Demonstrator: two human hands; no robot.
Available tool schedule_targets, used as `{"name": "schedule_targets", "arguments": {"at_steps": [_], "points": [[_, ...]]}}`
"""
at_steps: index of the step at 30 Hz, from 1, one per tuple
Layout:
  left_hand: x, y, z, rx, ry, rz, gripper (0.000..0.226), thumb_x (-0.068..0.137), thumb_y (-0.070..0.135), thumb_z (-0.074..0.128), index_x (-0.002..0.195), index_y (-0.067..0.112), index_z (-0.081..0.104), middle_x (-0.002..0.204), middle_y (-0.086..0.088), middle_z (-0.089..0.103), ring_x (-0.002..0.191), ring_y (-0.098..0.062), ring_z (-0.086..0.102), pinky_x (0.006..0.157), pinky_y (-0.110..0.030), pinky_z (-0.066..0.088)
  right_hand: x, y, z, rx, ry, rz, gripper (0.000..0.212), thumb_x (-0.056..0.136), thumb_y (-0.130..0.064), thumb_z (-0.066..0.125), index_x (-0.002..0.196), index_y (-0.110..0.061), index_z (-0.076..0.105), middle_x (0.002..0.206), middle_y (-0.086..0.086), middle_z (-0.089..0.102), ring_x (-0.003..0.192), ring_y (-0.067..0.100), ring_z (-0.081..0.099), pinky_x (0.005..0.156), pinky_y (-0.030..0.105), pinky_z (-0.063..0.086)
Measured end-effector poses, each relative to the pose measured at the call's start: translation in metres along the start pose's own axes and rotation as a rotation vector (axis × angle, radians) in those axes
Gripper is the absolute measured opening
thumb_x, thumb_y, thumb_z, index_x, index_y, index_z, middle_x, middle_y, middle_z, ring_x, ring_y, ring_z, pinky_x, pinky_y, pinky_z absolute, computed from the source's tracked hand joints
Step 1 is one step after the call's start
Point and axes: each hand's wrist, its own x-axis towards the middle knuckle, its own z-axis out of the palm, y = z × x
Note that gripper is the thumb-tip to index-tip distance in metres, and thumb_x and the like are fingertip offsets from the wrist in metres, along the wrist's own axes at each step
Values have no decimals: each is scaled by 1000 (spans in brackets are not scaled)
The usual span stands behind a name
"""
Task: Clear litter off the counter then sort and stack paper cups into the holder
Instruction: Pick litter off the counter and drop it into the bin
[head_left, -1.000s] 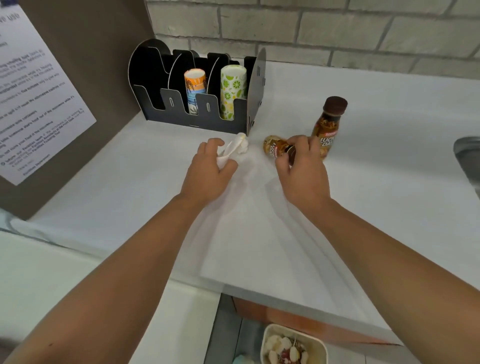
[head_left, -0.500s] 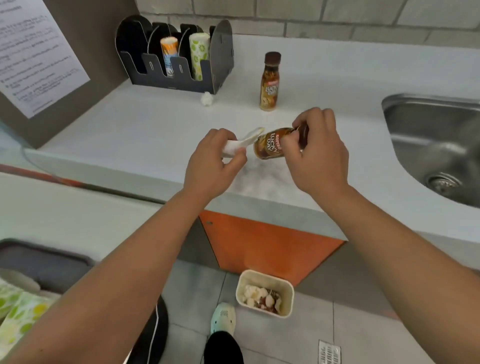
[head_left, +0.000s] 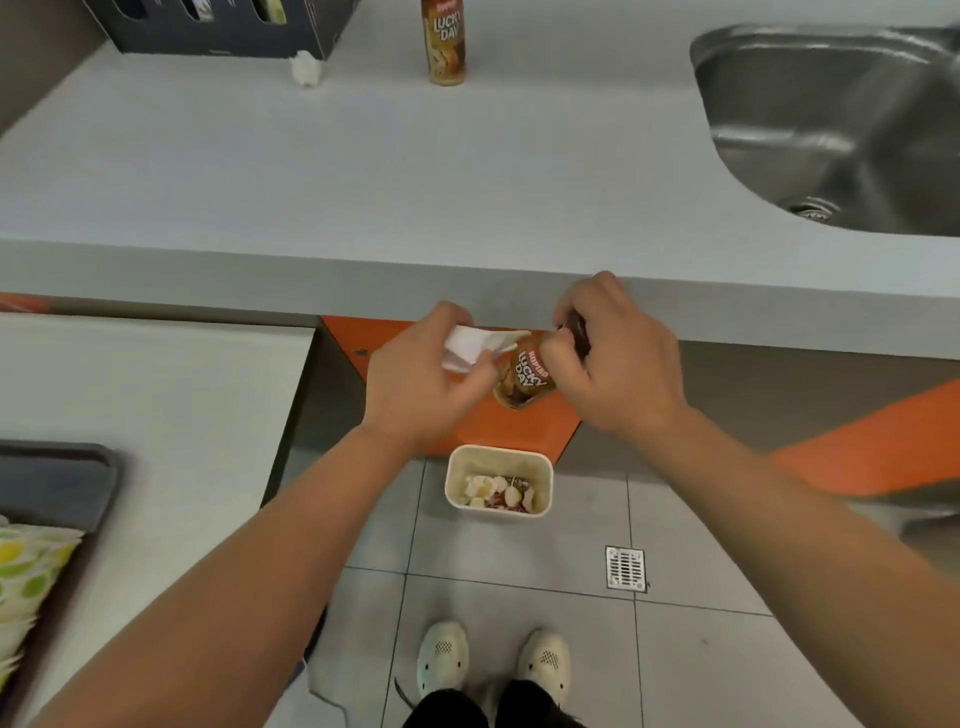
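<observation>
Hands are out past the near edge of the counter (head_left: 363, 171), above the floor. The left hand (head_left: 421, 379) grips a white tissue (head_left: 475, 347). The right hand (head_left: 613, 364) grips a small brown bottle (head_left: 524, 376) by its cap end, and the bottle tilts with its bottom down toward the person. Tissue and bottle touch between the two hands. Right under them, on the floor, sits a small bin (head_left: 498, 480) with scraps in it. Two pale shoes (head_left: 493, 660) stand near the bin.

Far back on the counter stands a second bottle (head_left: 445, 47), upright. Left of it lies a small white wad (head_left: 307, 70), just beside the dark cup holder (head_left: 218, 36). A metal sink (head_left: 841, 119) is at the far right. At the near left, paper cups (head_left: 26, 582) with green dots lie in a dark tray (head_left: 57, 473).
</observation>
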Motion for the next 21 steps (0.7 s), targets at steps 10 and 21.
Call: {"name": "schedule_targets", "arguments": {"at_steps": [10, 21], "points": [[-63, -160, 172, 37, -354, -170, 31, 91, 48, 60, 110, 23, 60, 98, 0, 64, 85, -21, 61, 63, -32, 46, -92, 124, 203, -145, -364, 232, 20, 91, -41, 46, 99, -23, 52, 94, -6, 40, 71, 21, 53, 62, 33, 46], [-126, -322, 383, 227, -772, -339, 47, 95, 43, 57, 131, 12, 52, 116, -13, 67, 108, -29, 61, 78, -30, 44, -171, 260, 434, -156, -743, 346, 32, 93, -34, 53, 118, -14, 55, 114, 6, 53, 93, 29, 60, 77, 37, 53]]}}
